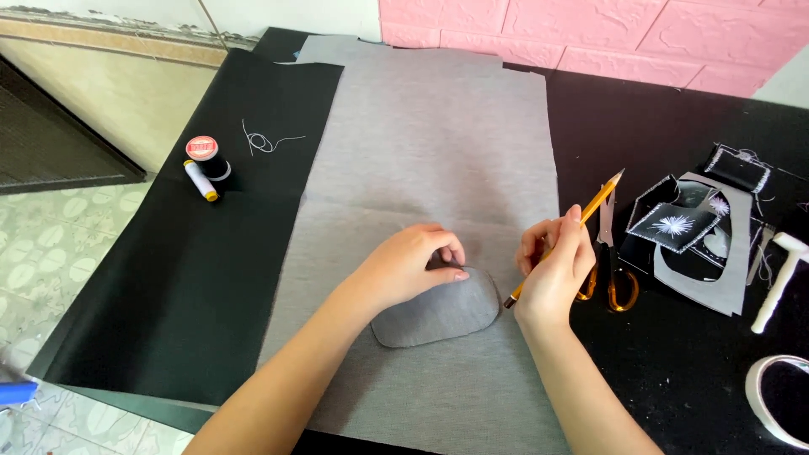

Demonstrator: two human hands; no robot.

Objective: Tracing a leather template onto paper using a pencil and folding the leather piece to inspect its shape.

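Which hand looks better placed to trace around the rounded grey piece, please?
Probably the right hand: it already grips the pencil, its lower tip beside the rounded grey piece. The left hand rests pressed on that piece, pinning it to the grey fabric.

Black table (pixel 640 126): grey fabric (pixel 430 143), scissors (pixel 611 270), thread spools (pixel 205 164).

Bright, even daylight, perhaps from the upper left; soft shadows under the hands. Mostly sharp, slight wide-angle bending and softness toward the frame's corners.
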